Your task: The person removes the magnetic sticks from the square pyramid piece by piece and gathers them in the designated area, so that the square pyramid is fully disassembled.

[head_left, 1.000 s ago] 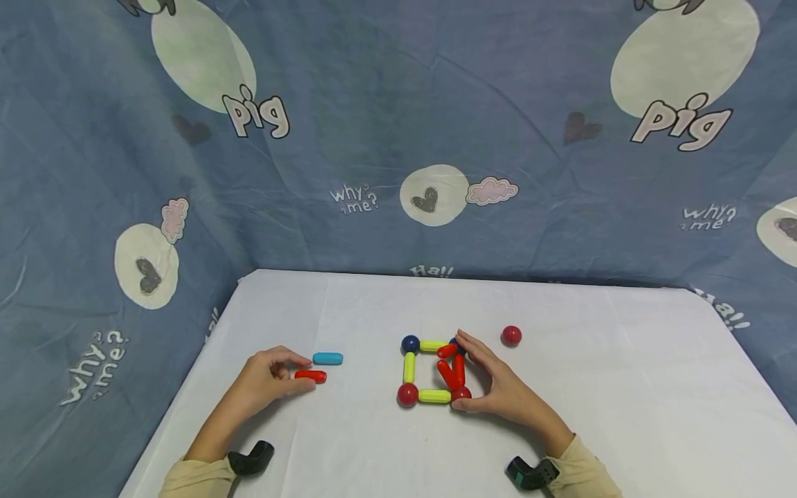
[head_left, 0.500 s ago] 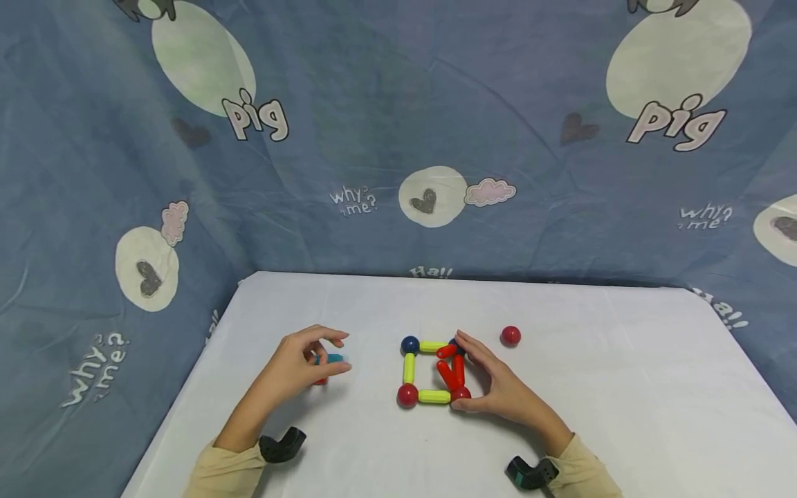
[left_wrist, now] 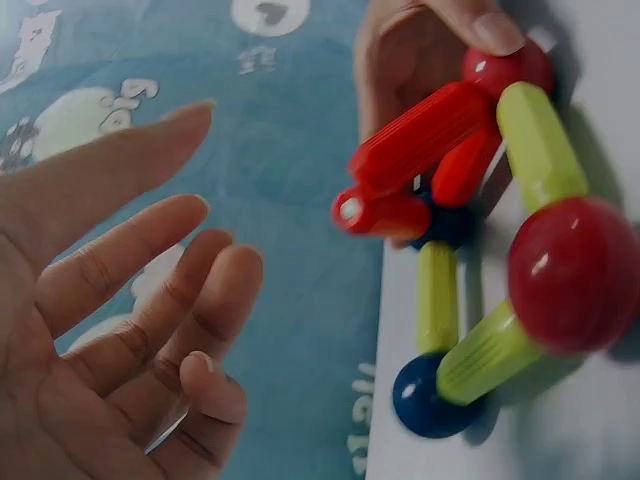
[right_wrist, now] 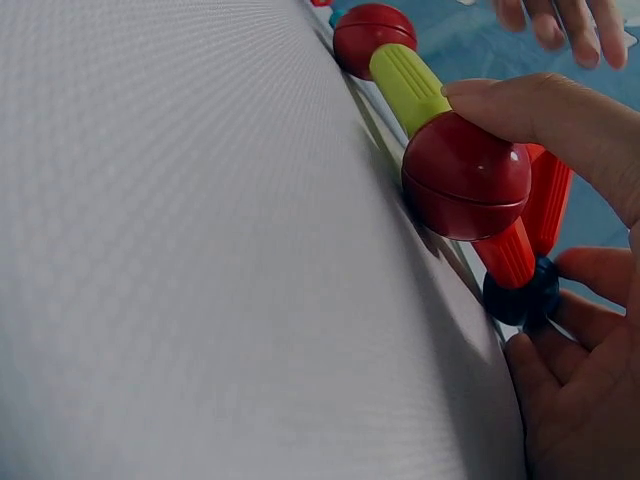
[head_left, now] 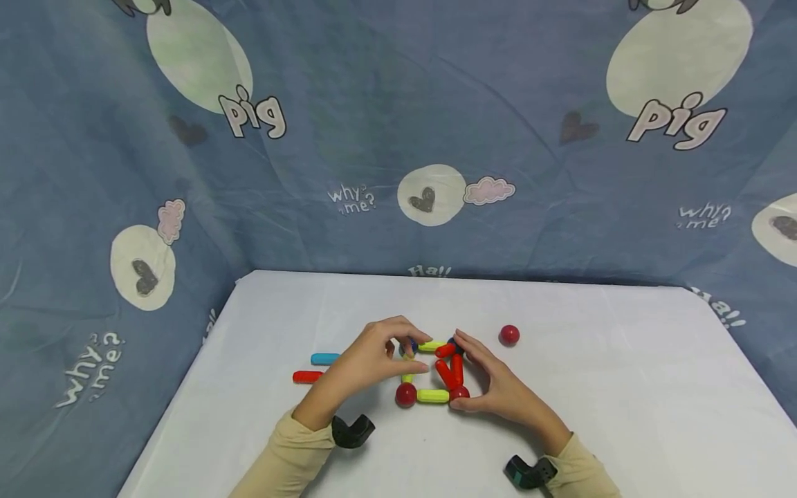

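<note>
A square of magnetic balls and rods lies on the table, with yellow-green rods (head_left: 432, 395) on three sides and a red rod (head_left: 457, 370) on the right. Its near corners are red balls (head_left: 406, 395); its far corners are blue balls (left_wrist: 432, 394). Two more red rods (left_wrist: 420, 135) stick up from the right-hand corners. My right hand (head_left: 498, 387) holds that side, thumb on the near red ball (right_wrist: 467, 175) and fingers at the far blue ball (right_wrist: 522, 290). My left hand (head_left: 364, 356), fingers apart and holding nothing, is over the square's left side, partly hiding it.
A loose blue rod (head_left: 324, 359) and a loose red rod (head_left: 308, 377) lie left of the square, partly behind my left forearm. One loose red ball (head_left: 509, 335) sits at the back right. A patterned blue cloth (head_left: 349, 124) hangs behind the white table (head_left: 623, 387).
My left hand has left the loose red and blue rods and moved right to the square, its fingers empty. My right hand has kept its hold in place.
</note>
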Action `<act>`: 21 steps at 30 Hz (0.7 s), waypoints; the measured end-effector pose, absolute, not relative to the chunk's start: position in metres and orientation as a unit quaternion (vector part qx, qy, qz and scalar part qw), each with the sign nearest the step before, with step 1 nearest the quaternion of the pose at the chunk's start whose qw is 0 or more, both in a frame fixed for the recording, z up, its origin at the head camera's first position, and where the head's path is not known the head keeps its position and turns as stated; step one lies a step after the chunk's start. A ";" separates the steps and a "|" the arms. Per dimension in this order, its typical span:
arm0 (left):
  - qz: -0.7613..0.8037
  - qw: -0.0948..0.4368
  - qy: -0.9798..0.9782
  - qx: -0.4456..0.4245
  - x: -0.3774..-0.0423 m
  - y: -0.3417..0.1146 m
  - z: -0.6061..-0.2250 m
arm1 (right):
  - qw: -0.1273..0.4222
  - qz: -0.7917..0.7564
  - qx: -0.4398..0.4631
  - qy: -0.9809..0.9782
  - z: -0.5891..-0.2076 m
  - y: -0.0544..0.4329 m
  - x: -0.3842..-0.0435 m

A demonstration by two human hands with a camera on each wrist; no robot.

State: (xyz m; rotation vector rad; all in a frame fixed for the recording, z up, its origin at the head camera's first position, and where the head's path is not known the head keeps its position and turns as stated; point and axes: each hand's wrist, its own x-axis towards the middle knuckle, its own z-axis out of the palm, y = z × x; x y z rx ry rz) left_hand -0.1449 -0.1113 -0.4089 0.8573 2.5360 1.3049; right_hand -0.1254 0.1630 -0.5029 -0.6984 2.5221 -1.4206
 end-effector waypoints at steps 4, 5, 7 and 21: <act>0.427 0.092 0.850 0.296 -0.144 -0.099 -0.415 | 0.076 -0.478 -0.244 0.840 -0.502 0.164 -0.126; 0.423 0.094 0.851 0.297 -0.144 -0.096 -0.417 | 0.075 -0.479 -0.246 0.839 -0.502 0.164 -0.126; 0.417 0.099 0.854 0.295 -0.142 -0.091 -0.419 | 0.072 -0.481 -0.249 0.837 -0.503 0.164 -0.126; 0.360 0.095 0.886 0.276 -0.137 -0.076 -0.433 | 0.071 -0.488 -0.250 0.833 -0.503 0.164 -0.125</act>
